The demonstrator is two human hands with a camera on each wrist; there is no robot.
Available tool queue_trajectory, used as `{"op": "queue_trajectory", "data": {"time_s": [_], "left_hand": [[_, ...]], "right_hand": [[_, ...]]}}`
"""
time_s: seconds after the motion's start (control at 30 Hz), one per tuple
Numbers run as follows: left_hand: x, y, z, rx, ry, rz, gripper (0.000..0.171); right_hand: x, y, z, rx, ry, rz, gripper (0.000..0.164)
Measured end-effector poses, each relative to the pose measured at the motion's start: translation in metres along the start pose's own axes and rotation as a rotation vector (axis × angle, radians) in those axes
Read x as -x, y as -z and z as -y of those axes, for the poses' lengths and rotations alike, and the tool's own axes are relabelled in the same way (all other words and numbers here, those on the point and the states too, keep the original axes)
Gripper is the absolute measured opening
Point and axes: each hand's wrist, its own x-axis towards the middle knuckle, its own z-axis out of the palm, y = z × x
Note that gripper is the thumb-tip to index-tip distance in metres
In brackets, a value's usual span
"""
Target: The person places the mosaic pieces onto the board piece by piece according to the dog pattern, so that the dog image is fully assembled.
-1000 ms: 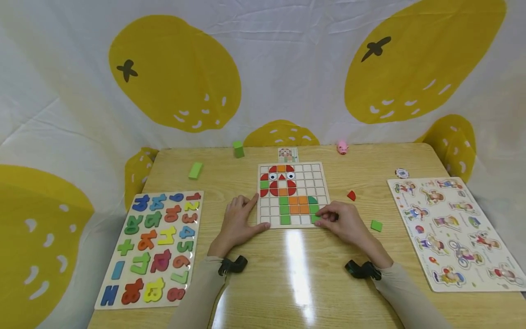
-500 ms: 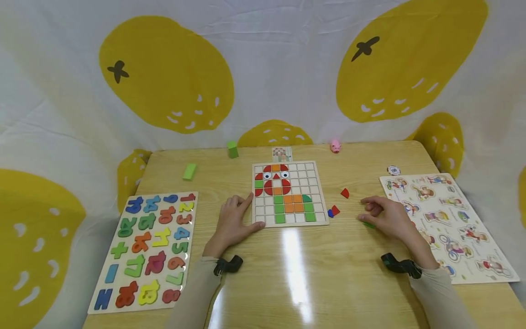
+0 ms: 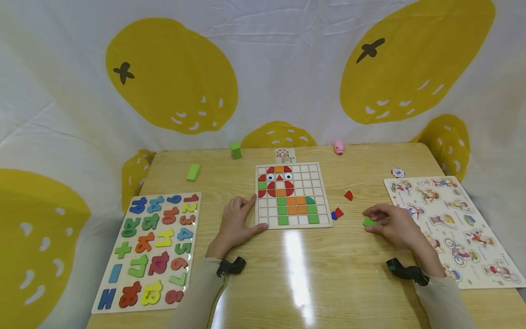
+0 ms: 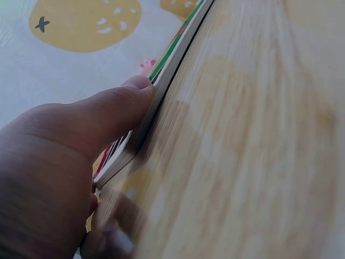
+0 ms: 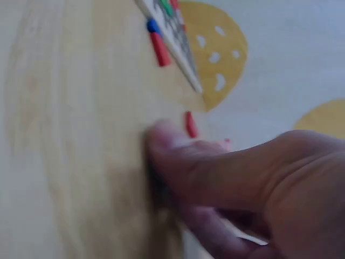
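My left hand (image 3: 236,223) lies at the near left corner of a square wooden grid board (image 3: 304,183), its thumb and forefinger spread along two edges. In the left wrist view the straight thumb (image 4: 116,110) touches the board's edge. Red, orange and green tiles with two eye tiles make a figure on the board. Right of the board, my right hand (image 3: 396,226) pinches a green square tile (image 3: 368,222) between thumb and fingers, low over the table; the right wrist view is blurred there. Between hand and board lie red quarter-round pieces (image 3: 348,195) and a small blue piece (image 3: 334,215).
A number puzzle board (image 3: 193,237) lies at left, a picture puzzle board (image 3: 441,237) at right, close to my right forearm. Behind the grid board are a picture card (image 3: 285,156), green blocks (image 3: 193,172), a pink pig (image 3: 339,148) and a poker chip (image 3: 397,172).
My right hand has moved right, from the grid board's near right corner to the loose green tile, and taken hold of it. Red and blue pieces it had covered now show. The left hand stays put.
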Motion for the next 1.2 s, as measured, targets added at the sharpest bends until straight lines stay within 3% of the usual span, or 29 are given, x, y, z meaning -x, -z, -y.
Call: {"op": "queue_trajectory", "data": {"time_s": [0.2, 0.43, 0.5, 0.67, 0.8, 1.0, 1.2], "left_hand": [[0.0, -0.002, 0.003, 0.013, -0.007, -0.007, 0.1], [0.0, -0.005, 0.003, 0.014, -0.002, 0.008, 0.1], [0.001, -0.004, 0.003, 0.013, 0.005, 0.008, 0.1], [0.001, -0.002, 0.002, 0.009, 0.011, 0.013, 0.1], [0.0, -0.002, 0.002, 0.017, 0.005, 0.01, 0.1], [0.0, -0.001, 0.002, 0.018, 0.004, 0.01, 0.1], [0.001, -0.001, 0.003, 0.025, -0.007, -0.005, 0.1]], "right_hand": [[-0.029, -0.022, 0.004, -0.057, 0.015, -0.124, 0.036], [-0.05, -0.021, 0.007, -0.002, -0.049, -0.303, 0.036], [-0.055, -0.02, 0.01, 0.029, -0.083, -0.292, 0.037], [-0.067, -0.019, 0.02, 0.074, -0.138, -0.142, 0.033], [-0.072, -0.017, 0.026, 0.067, -0.153, -0.086, 0.025], [-0.087, -0.02, 0.031, -0.018, -0.07, -0.084, 0.023], [-0.121, -0.031, 0.048, -0.117, 0.005, -0.118, 0.028]]}}
